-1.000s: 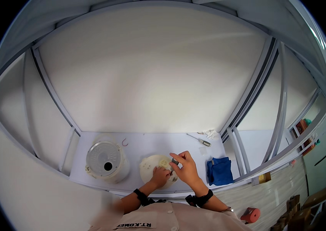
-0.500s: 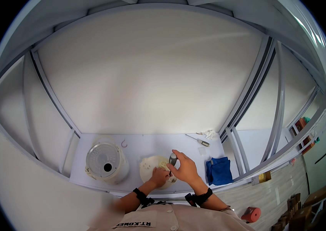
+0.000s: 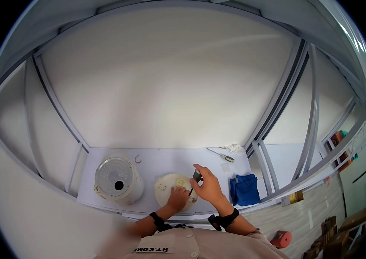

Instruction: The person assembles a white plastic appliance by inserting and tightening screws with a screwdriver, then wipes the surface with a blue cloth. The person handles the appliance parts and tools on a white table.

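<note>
A round cream-coloured plastic disc (image 3: 162,190) lies near the front edge of the white table, with a raised ring at its middle and small dark spots. My right hand (image 3: 209,189) grips a screwdriver (image 3: 197,175) by its grey handle, shaft pointing steeply down to the disc's right part. My left hand (image 3: 177,200) rests on the disc with fingers curled close to the screwdriver's tip. Whatever those fingers hold, if anything, is hidden, and so is the spot where the tip meets the disc.
On the left stands a white cylindrical housing (image 3: 134,191) with a grey perforated top and a dark round hole. Behind it lies a small reddish hook-shaped piece (image 3: 137,159). At right are a second screwdriver (image 3: 226,157), a white crumpled cloth (image 3: 235,148) and a folded blue cloth (image 3: 244,190).
The screwdriver's handle has shifted slightly right, and more of its shaft shows. My left hand stays on the disc. The whole view has shifted slightly.
</note>
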A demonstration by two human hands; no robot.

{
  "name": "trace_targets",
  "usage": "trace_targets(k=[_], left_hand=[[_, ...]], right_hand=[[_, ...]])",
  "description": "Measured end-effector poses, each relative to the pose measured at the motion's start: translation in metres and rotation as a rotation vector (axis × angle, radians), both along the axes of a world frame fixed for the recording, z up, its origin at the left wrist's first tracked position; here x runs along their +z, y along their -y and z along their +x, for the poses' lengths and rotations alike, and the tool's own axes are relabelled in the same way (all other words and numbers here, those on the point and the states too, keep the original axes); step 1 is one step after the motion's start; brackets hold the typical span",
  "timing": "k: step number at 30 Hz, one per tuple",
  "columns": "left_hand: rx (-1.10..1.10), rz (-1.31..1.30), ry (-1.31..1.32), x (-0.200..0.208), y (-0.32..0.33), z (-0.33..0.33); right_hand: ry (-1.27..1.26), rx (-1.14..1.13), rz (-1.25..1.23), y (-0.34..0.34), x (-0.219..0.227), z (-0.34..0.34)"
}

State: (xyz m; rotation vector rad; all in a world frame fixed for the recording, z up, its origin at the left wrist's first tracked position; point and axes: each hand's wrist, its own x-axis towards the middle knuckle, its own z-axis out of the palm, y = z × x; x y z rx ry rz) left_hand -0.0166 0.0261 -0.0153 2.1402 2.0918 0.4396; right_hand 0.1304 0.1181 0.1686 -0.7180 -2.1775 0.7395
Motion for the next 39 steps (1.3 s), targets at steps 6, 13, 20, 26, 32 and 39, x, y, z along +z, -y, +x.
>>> trace_targets(k=[6, 13, 20, 26, 32, 39], left_hand=[[0.004, 0.009, -0.04, 0.001, -0.004, 0.0], [-0.001, 0.076, -0.053, -0.006, -0.004, -0.002], [0.044, 0.115, 0.116, -0.011, -0.003, -0.005], [0.14, 0.026, 0.488, 0.022, -0.005, -0.008], [0.295, 0.088, 0.76, 0.023, -0.004, -0.012], [0.327, 0.124, 0.834, 0.046, -0.005, -0.012]], right_hand=[[-0.007, -0.017, -0.073, -0.006, -0.009, 0.002], [-0.092, -0.018, -0.104, -0.01, -0.014, 0.007], [-0.237, -0.087, -0.147, -0.014, 0.002, 0.02], [-0.204, -0.003, -0.21, -0.006, -0.001, 0.031], [-0.172, 0.054, -0.188, 0.002, -0.009, 0.031], [-0.156, 0.076, -0.16, 0.002, -0.014, 0.028]])
